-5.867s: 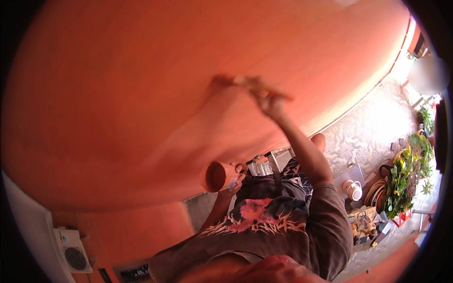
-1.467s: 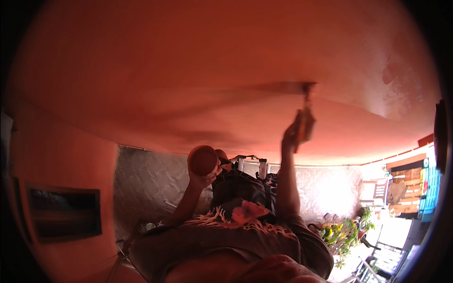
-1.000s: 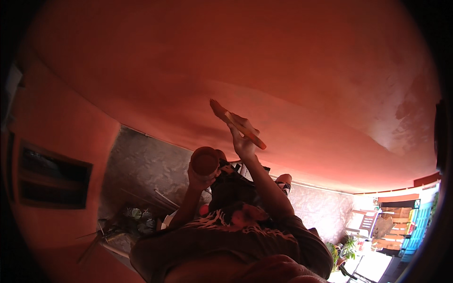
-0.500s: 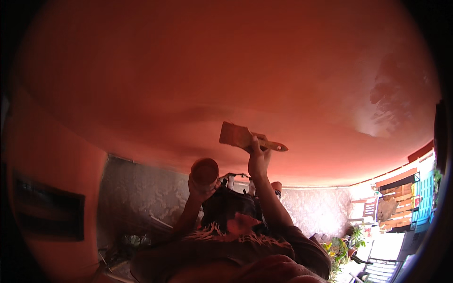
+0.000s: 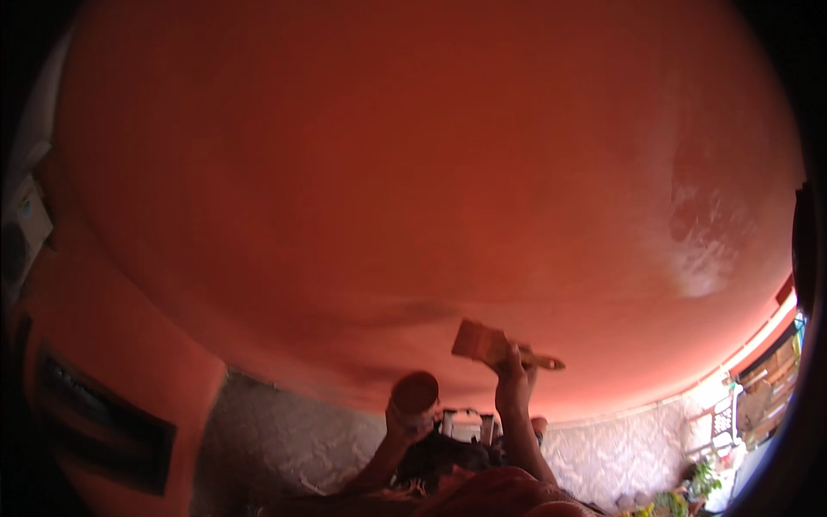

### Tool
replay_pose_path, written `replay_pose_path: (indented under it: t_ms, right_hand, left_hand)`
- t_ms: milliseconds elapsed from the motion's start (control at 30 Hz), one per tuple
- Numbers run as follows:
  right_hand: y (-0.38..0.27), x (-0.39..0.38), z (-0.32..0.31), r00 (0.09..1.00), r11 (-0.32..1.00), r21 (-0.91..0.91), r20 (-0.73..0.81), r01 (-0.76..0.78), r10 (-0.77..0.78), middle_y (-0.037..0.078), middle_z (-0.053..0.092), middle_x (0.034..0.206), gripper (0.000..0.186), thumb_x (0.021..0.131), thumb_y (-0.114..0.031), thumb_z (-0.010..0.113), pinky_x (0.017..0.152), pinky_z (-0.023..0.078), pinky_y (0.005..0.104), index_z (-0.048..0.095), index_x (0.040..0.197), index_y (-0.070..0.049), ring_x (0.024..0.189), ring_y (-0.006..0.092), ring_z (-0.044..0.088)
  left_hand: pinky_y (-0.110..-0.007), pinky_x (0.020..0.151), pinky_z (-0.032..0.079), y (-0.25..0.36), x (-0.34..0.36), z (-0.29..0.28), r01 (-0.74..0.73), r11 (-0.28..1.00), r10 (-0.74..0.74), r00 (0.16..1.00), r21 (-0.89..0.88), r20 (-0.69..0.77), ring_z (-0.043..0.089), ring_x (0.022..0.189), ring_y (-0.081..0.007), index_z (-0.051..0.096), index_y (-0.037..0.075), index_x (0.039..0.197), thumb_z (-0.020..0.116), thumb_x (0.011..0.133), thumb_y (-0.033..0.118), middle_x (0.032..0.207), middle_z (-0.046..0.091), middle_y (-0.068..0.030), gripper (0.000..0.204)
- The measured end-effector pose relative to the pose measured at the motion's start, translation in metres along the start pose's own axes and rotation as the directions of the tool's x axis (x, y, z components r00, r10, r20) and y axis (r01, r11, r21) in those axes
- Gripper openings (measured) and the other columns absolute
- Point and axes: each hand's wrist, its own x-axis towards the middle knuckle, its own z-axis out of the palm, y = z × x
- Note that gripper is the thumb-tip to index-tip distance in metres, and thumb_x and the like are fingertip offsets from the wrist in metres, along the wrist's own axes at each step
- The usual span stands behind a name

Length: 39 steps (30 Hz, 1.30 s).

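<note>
My left hand (image 5: pixel 408 426) is wrapped round a round cup (image 5: pixel 415 393) whose open top faces up, reddish-brown inside. How much paint it holds is too dark to tell. My right hand (image 5: pixel 514 376) grips a wide flat paintbrush (image 5: pixel 481 342) where the head meets the handle. Its paint-coloured bristles point left, and the handle end with a hole sticks out to the right. Behind both hands rises a large orange-red wall (image 5: pixel 370 189). Whether the bristles touch it, I cannot tell.
Below my hands is a pale ladder-like frame (image 5: pixel 448 424). A dark rectangular opening (image 5: pixel 108 422) sits in the left wall; above it is a pale boxy unit (image 5: pixel 30 220). A shiny patch (image 5: pixel 711 224) marks the wall's right side. Potted plants (image 5: pixel 702 479) stand lower right on patterned flooring (image 5: pixel 603 457).
The view has tilted up, so the wall fills more of it. Both hands, with cup and paintbrush, appear lower and further right. Both grips look the same.
</note>
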Motion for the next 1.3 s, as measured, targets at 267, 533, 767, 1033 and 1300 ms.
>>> replay_pose_path:
  t_ms: [267,533,767,1033,1300]
  right_hand:
    - [0.005,-0.008,0.015,0.993,0.984,0.144,0.063,-0.104,0.096,0.01,0.058,0.102,0.024,0.1,-0.022,0.06,0.087,0.058,0.0458,0.055,0.107,0.0,0.096,0.0211,0.062]
    - [-0.002,0.006,0.01,0.986,0.957,0.245,0.084,-0.157,0.141,0.011,0.061,0.111,0.025,0.1,-0.021,0.06,0.088,0.059,0.0468,0.054,0.114,-0.001,0.102,0.0256,0.064]
    - [0.055,0.033,-0.043,0.97,0.973,0.187,0.225,-0.134,0.09,0.004,0.057,0.112,0.031,0.103,-0.026,0.057,0.092,0.054,0.0355,0.057,0.123,-0.003,0.101,0.0135,0.058]
    - [0.065,0.062,-0.052,0.924,0.958,0.147,0.332,-0.247,0.187,0.001,0.057,0.102,0.031,0.103,-0.03,0.057,0.089,0.053,0.0329,0.058,0.118,-0.003,0.09,0.0111,0.056]
    - [0.035,0.05,-0.032,0.901,0.949,0.149,0.383,-0.278,0.204,0.016,0.062,0.112,0.028,0.103,-0.023,0.056,0.095,0.054,0.0494,0.053,0.114,0.002,0.105,0.0276,0.064]
  left_hand:
    - [-0.035,0.06,0.051,0.003,0.009,0.055,0.128,0.975,-0.134,0.991,-0.182,-0.021,0.053,0.104,-0.0373,0.038,0.002,0.145,0.053,0.084,0.063,0.128,0.053,-0.0211,0.087]
    - [-0.034,0.059,0.049,0.007,0.022,0.083,0.127,0.984,-0.132,0.991,-0.126,-0.032,0.055,0.097,-0.0377,0.045,0.005,0.14,0.046,0.09,0.055,0.125,0.054,-0.0211,0.07]
    - [-0.034,0.06,0.049,-0.006,0.043,0.062,0.062,0.997,-0.071,0.973,-0.045,-0.218,0.055,0.095,-0.0377,0.048,0.007,0.137,0.048,0.091,0.053,0.125,0.054,-0.0207,0.065]
    - [-0.034,0.06,0.05,-0.007,0.063,0.038,0.112,0.993,-0.114,0.972,-0.02,-0.205,0.054,0.096,-0.0374,0.048,0.006,0.137,0.05,0.091,0.052,0.126,0.053,-0.0205,0.065]
    - [-0.035,0.06,0.05,-0.008,0.077,0.035,0.161,0.987,-0.159,0.966,-0.006,-0.204,0.053,0.097,-0.0371,0.049,0.006,0.136,0.052,0.09,0.052,0.126,0.053,-0.0204,0.065]
